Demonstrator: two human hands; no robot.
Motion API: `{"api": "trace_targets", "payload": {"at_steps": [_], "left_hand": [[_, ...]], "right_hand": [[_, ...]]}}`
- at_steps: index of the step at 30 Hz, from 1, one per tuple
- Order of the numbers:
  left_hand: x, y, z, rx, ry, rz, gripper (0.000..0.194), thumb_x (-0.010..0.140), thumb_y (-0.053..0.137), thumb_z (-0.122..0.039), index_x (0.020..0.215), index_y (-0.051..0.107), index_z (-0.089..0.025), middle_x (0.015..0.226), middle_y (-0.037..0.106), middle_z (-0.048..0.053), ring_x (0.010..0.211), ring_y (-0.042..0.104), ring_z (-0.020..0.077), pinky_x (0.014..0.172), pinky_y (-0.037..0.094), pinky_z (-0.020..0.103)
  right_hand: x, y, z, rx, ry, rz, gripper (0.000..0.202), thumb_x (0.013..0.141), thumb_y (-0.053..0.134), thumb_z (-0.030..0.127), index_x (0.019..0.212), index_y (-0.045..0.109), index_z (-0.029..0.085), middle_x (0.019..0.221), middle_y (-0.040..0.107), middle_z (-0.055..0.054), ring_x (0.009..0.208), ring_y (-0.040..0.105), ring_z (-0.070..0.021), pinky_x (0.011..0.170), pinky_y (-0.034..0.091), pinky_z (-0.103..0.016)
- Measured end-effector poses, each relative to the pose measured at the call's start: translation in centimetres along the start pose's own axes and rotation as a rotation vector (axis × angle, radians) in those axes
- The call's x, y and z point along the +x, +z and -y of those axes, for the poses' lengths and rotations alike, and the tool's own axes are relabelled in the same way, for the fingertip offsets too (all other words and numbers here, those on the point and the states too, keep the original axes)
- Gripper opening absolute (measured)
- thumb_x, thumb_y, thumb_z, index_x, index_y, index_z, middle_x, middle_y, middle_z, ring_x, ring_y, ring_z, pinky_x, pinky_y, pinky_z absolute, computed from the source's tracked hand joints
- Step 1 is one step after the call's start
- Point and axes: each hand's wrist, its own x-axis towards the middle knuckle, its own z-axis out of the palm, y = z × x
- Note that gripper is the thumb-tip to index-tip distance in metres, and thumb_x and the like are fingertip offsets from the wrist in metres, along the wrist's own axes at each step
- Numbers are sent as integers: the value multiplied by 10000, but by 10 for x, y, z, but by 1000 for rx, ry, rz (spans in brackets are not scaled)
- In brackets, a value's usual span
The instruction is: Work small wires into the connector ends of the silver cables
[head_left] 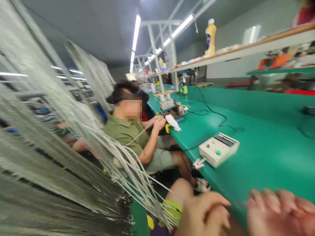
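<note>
My left hand (206,213) is low in the head view, blurred, its fingers curled together; whatever it may hold cannot be made out. To its right, at the lower right corner, my right hand (280,213) has its fingers bent and pressed side by side, also smeared, with any held thing hidden. Just left of my left hand, a bundle of thin white cables (140,177) runs down to a yellow-green band (173,209). A white box (219,149) with a green button lies on the green table (265,157) beyond both hands.
A person in an olive shirt (130,132) sits at the table's left edge, working beside a small machine (173,111). Long hanging cable bundles (56,82) fill the left side. A shelf (236,49) with a yellow bottle (210,37) runs above the table. Black cords cross the tabletop.
</note>
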Motion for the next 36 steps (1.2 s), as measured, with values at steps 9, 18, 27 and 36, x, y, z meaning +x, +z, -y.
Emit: {"api": "trace_targets", "payload": {"at_steps": [9, 18, 27, 36], "left_hand": [[19, -2, 16, -40, 47, -175, 173, 1045, 669, -352, 1072, 781, -224, 1002, 825, 62, 848, 785, 194, 769, 596, 257], [20, -3, 12, -150, -75, -30, 269, 1022, 697, -456, 1041, 784, -202, 962, 780, 87, 843, 755, 219, 726, 598, 267], [26, -18, 15, -346, -227, 168, 327, 1015, 712, -502, 1008, 762, -179, 630, 621, 9, 602, 627, 150, 524, 442, 195], [27, -18, 14, -381, -250, 213, 213, 1058, 662, -387, 1090, 705, -180, 744, 760, 30, 718, 749, 174, 668, 576, 210]], "right_hand": [[-39, 31, -24, -77, 260, 123, 164, 864, 852, 340, 1011, 794, 297, 1082, 626, -50, 980, 594, -236, 845, 529, -367], [-25, 22, -28, -70, 171, 245, 177, 859, 846, 392, 861, 746, 246, 970, 531, -43, 884, 566, -207, 734, 507, -312], [-24, 30, -35, 49, 229, 352, 203, 902, 788, 420, 829, 723, 242, 912, 493, -33, 671, 530, -165, 522, 426, -290], [-33, 43, -45, -66, 73, 31, 104, 942, 774, 317, 868, 754, 246, 974, 507, -34, 723, 531, -145, 551, 411, -264]]}}
